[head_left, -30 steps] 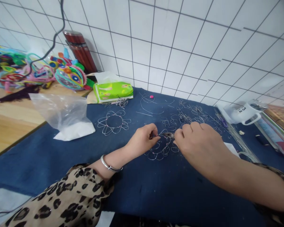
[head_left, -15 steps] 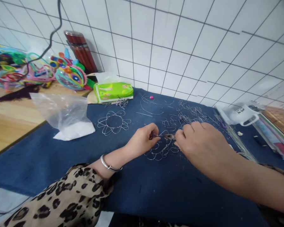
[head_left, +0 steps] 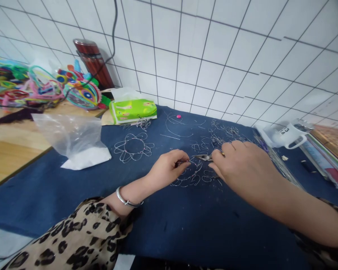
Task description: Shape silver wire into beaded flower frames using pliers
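My left hand (head_left: 169, 167) pinches the edge of a looped wire ring (head_left: 190, 178), whose thin silvery loops hang below the fingers. In my right hand (head_left: 239, 161) is a pair of pliers (head_left: 205, 157), its jaws pointing left toward the wire by my left fingertips. The handles are mostly hidden in the palm. Loose curled wire pieces (head_left: 210, 177) lie just under the pliers. A finished-looking flower-shaped wire ring (head_left: 134, 147) with small pinkish spots rests flat on the dark blue cloth (head_left: 163, 225), left of my hands.
Tangled wire pieces (head_left: 221, 135) lie behind my right hand. A green tissue pack (head_left: 133, 111), a plastic bag with white contents (head_left: 86, 157) and a red thermos (head_left: 94, 63) stand left. At right are a white mug (head_left: 293, 135) and stacked books (head_left: 326, 157). A pink bead-like piece (head_left: 178, 116) lies at back.
The pliers have drawn slightly up and right, away from my left fingertips, and more of their jaws show. My left hand keeps its pinch. The whole view has shifted a little.
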`<move>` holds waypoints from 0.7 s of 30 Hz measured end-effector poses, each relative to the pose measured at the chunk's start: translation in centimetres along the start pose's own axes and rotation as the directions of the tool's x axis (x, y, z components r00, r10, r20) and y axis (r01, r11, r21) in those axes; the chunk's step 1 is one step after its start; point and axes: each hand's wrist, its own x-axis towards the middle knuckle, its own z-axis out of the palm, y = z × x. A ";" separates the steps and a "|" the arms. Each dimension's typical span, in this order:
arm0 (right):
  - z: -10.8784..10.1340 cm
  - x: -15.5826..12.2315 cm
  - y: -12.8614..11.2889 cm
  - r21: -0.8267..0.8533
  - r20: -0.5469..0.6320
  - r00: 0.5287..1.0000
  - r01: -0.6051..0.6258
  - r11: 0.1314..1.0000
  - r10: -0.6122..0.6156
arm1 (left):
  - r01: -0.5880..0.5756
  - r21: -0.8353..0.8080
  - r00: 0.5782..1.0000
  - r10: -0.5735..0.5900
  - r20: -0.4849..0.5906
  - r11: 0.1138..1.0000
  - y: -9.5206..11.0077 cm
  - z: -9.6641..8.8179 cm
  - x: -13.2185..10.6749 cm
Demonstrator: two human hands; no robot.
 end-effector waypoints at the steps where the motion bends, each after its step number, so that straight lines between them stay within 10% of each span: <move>1: 0.1 0.0 0.1 0.004 0.001 1.000 -0.006 1.000 0.006 | -0.006 -0.003 1.000 0.006 0.001 1.000 0.0 0.0 0.0; 21: 3.7 -0.1 0.9 0.205 -0.059 0.988 -0.131 0.970 0.146 | 0.135 -0.230 0.990 -0.138 0.001 0.964 -0.5 0.0 0.2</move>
